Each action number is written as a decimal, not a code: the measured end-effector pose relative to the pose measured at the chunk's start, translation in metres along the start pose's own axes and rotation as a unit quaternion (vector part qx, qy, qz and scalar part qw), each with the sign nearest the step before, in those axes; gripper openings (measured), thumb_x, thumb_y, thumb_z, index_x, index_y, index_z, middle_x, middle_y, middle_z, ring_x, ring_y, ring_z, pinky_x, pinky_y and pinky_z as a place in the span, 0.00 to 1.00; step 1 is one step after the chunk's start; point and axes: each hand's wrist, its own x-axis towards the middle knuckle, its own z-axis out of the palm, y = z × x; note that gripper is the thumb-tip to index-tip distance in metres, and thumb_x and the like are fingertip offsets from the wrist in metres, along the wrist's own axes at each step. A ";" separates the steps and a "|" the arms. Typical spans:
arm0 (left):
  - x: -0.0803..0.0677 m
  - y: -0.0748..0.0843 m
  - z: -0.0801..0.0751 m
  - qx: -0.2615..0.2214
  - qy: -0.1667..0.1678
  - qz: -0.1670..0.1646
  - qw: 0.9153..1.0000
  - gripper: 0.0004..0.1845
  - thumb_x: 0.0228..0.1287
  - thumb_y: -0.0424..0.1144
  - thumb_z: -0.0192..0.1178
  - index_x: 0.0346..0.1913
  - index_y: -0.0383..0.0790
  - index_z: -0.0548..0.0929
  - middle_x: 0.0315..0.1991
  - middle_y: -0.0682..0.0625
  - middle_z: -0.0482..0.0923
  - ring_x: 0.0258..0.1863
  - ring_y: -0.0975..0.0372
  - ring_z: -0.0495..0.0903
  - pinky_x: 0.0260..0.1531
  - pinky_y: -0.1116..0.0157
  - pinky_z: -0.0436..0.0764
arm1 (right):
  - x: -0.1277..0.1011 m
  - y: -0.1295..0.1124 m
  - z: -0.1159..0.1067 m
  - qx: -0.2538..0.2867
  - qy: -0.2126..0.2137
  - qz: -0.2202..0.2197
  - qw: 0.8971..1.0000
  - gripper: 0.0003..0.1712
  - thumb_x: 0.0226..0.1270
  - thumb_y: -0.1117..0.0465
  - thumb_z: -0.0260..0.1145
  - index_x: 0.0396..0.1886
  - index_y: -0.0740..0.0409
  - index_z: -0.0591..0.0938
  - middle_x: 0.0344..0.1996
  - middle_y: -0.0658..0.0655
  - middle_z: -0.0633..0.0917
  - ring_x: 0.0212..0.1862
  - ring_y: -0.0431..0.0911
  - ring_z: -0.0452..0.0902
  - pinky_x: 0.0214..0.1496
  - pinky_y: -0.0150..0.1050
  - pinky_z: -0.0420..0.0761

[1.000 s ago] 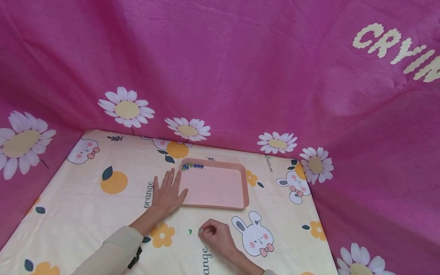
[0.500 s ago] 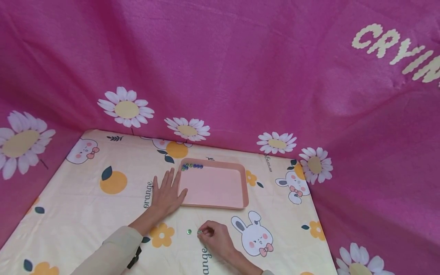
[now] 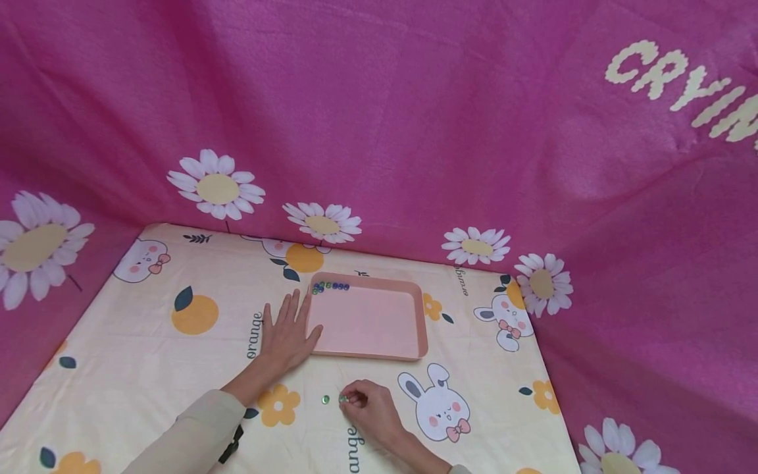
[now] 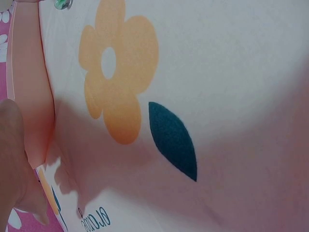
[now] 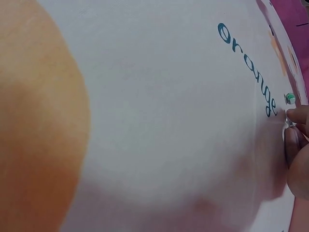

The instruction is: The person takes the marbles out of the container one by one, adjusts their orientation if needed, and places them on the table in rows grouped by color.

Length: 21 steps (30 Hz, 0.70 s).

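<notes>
Left hand (image 3: 287, 337) flat on the cream tablecloth printed with oranges, rabbits and flowers (image 3: 148, 368), fingers straight and spread, pointing to the far side. Fingertips and thumb just beside the near-left corner of the shallow pink rectangular plastic tray (image 3: 422, 322), thumb against its left rim. Holding nothing. Beige sleeve (image 3: 189, 438) running from the wrist to the near edge. In the left wrist view, only part of that hand (image 4: 14, 159) visible at the left edge, next to the tray's rim (image 4: 29, 96).

Right hand (image 3: 370, 408) near the near edge of the cloth, right of the left forearm, fingers curled down with the tips pinching a small clear green glass bead (image 3: 343, 398) against the cloth. In the right wrist view, fingertips (image 5: 292, 140) pressed together at the right edge, a small glassy bead (image 5: 288, 121) just at their ends.

A second small green glass bead (image 3: 326, 399) lying loose on the cloth just left of the pinched one, apart from the hand; seen too in the right wrist view (image 5: 290, 98), beside the printed word "orange".

A short row of small blue and green glass beads (image 3: 330, 286) lined up in the far-left corner of the tray, against its far rim.

Pink fabric backdrop with white daisies (image 3: 379, 118) rising behind and on both sides of the table.
</notes>
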 end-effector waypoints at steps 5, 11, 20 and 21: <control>-0.001 0.000 0.000 -0.003 0.000 -0.002 1.000 0.43 0.71 0.60 0.50 0.80 0.40 0.52 0.79 0.38 0.45 0.77 0.45 0.45 0.70 0.38 0.33 | -0.001 0.000 0.001 0.005 0.004 -0.009 1.000 0.10 0.56 0.69 0.75 0.35 0.51 0.88 0.28 0.40 0.81 0.31 0.32 0.76 0.33 0.28 0.80; -0.001 0.000 0.001 0.002 -0.001 -0.004 1.000 0.43 0.71 0.61 0.50 0.80 0.40 0.52 0.79 0.38 0.45 0.77 0.45 0.45 0.71 0.38 0.34 | -0.002 0.000 0.001 0.011 0.006 -0.018 1.000 0.10 0.56 0.70 0.75 0.36 0.52 0.88 0.30 0.42 0.83 0.32 0.32 0.77 0.34 0.28 0.81; 0.000 0.000 0.001 0.003 0.000 -0.003 1.000 0.44 0.71 0.61 0.50 0.80 0.40 0.51 0.79 0.38 0.45 0.77 0.45 0.45 0.70 0.38 0.33 | -0.002 0.002 0.001 0.016 0.003 -0.011 1.000 0.11 0.57 0.69 0.75 0.37 0.52 0.88 0.30 0.42 0.83 0.32 0.33 0.77 0.35 0.28 0.80; 0.000 0.000 0.001 0.002 -0.001 -0.003 1.000 0.44 0.71 0.61 0.50 0.80 0.40 0.51 0.79 0.38 0.45 0.77 0.45 0.45 0.70 0.38 0.33 | -0.002 0.002 0.001 0.016 0.003 -0.009 1.000 0.11 0.57 0.69 0.75 0.38 0.52 0.88 0.30 0.42 0.83 0.32 0.33 0.77 0.35 0.28 0.80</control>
